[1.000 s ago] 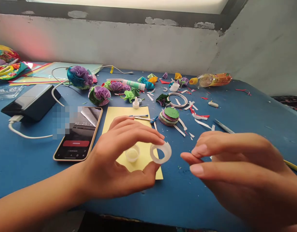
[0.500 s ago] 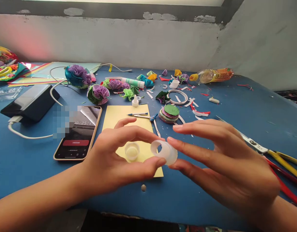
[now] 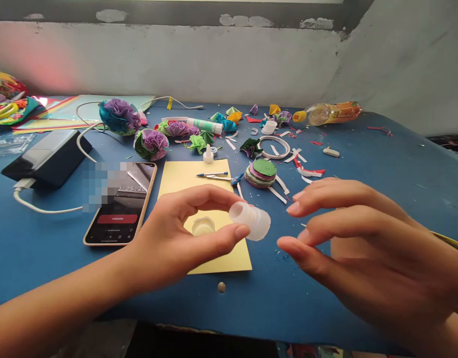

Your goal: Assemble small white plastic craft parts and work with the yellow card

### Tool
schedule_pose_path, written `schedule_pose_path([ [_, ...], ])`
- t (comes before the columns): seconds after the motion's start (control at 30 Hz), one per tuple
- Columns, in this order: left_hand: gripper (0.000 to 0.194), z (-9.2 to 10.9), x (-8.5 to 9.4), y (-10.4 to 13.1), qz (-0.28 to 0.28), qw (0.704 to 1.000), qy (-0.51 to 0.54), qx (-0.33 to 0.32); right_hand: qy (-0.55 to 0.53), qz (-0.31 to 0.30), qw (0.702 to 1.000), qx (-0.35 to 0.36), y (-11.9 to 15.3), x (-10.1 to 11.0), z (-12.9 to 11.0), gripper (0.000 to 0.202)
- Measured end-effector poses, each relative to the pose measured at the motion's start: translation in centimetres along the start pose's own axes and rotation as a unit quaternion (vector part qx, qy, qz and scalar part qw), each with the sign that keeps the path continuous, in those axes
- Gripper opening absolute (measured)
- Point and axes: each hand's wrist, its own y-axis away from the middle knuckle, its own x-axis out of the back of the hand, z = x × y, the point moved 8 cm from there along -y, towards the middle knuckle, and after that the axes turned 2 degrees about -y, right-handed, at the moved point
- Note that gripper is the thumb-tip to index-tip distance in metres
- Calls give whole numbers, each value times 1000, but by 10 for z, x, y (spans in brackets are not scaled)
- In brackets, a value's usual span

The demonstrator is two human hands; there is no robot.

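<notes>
Thumb and index finger of my left hand (image 3: 180, 238) pinch a small translucent plastic piece (image 3: 257, 224), a short hollow tube with a wider end. Its narrow open end faces left and it is tilted above the table. To the right of it, my right hand (image 3: 370, 248) holds nothing, its fingers bent and apart. Beneath my left hand lies a sheet of yellow paper (image 3: 229, 258). A round pale plastic cap (image 3: 203, 227) rests on that sheet, partly behind my thumb. Toward the sheet's upper right are a mechanical pencil (image 3: 212, 174) and a compass (image 3: 236, 179).
Left of the paper lies a phone (image 3: 119, 219), with a power bank (image 3: 45, 159) and white cable behind it. Beyond are folded-paper flower balls (image 3: 120, 117), a glue stick (image 3: 205, 126), a white ring (image 3: 275, 147), a stack of paper discs (image 3: 261, 174) and a plastic bottle (image 3: 327, 115).
My right hand has let go of the plastic piece and drawn away to the right. The piece stays in my left hand, turned so that more of its side shows.
</notes>
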Motion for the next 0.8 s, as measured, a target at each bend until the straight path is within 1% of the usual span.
schedule_pose_path([
  [0.07,23,2,-1,0,-5,1000,-15,-15,-14,-15,1000,-17,0,-3,4,12],
  [0.1,26,5,-1,0,-5,999,-28,-36,-10,-26,999,-23,1,-6,6,7],
  [0.13,28,9,-1,0,-5,997,-47,-64,-3,-40,999,-26,1,-9,8,5],
  [0.2,28,19,-2,0,-1,987,-94,-133,7,-69,997,-32,1,-15,11,23],
  [0.23,27,24,-3,1,0,979,-118,-165,6,-85,996,-34,1,-19,12,29],
  [0.27,25,27,-5,1,-1,972,-138,-189,-1,-99,994,-38,1,-22,14,30],
  [0.37,23,30,-8,2,-11,960,-173,-222,-26,-121,991,-58,1,-26,18,15],
  [0.43,22,30,-9,2,-15,957,-181,-224,-25,-123,990,-63,1,-27,20,6],
  [0.47,22,30,-10,2,-15,957,-185,-223,-25,-118,991,-61,1,-26,20,5],
  [0.57,19,31,-10,2,-10,956,-190,-223,-31,-91,994,-52,0,-22,18,9],
  [0.63,17,31,-9,2,-2,959,-176,-222,-24,-73,996,-54,-1,-19,17,8],
  [0.7,18,26,-7,0,6,970,-144,-194,-12,-62,995,-76,-1,-17,20,6],
  [0.8,22,12,-3,-3,6,992,-64,-111,-21,-45,992,-113,0,-15,26,6],
])
